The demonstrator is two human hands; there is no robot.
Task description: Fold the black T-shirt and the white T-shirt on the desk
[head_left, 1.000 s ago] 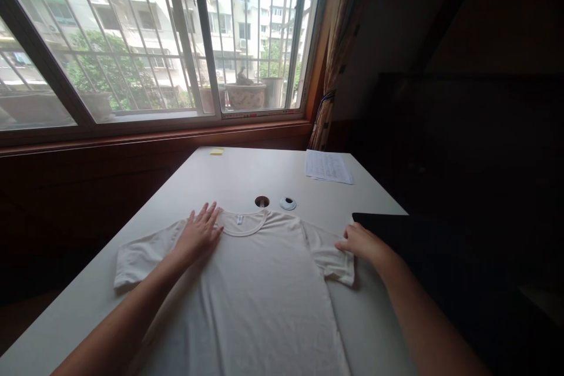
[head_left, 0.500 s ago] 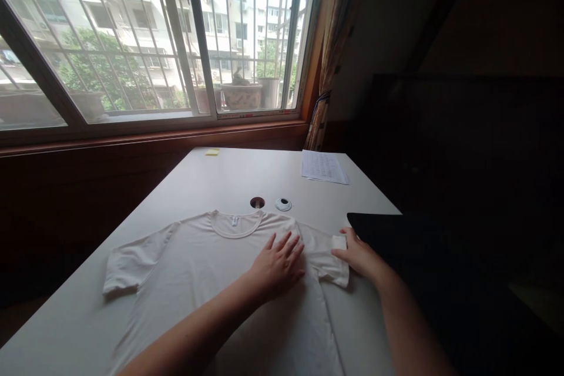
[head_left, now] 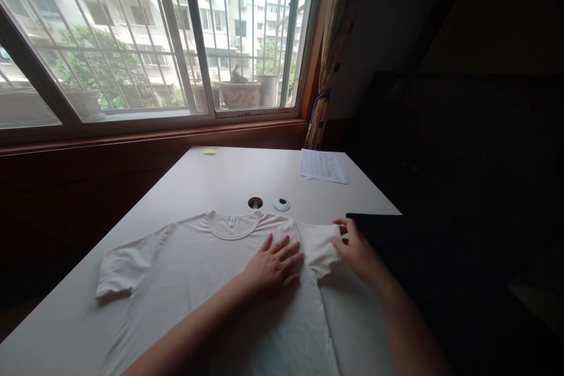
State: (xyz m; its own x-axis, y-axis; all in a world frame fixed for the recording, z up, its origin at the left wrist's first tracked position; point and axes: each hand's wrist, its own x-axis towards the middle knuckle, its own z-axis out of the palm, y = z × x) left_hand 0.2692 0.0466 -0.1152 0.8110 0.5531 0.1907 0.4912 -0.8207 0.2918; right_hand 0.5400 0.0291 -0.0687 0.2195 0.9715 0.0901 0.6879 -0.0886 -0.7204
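A white short-sleeved T-shirt (head_left: 194,288) lies spread on the white table (head_left: 233,176), its round neckline towards the far side. My left hand (head_left: 275,264) rests on the chest of the shirt near the right shoulder seam, palm down with fingers spread. At the end of the right-hand sleeve (head_left: 319,247), my right hand (head_left: 356,249) has thumb and fingers closed on the cuff. That sleeve is creased and bunched at its lower edge. The other sleeve (head_left: 127,267) lies out to the left, lightly wrinkled. My left forearm covers part of the shirt's front.
Beyond the collar are a round cable hole (head_left: 255,203) and its loose cover (head_left: 282,204). Printed sheets (head_left: 324,166) and a yellow sticky note (head_left: 210,151) lie at the far edge. A black mat (head_left: 379,229) borders the right side, below a barred window (head_left: 247,41).
My right hand has closed on the sleeve's end and shifted slightly up. The sleeve's lower corner, flat before, is now drawn up and bunched. My left hand stays on the shirt.
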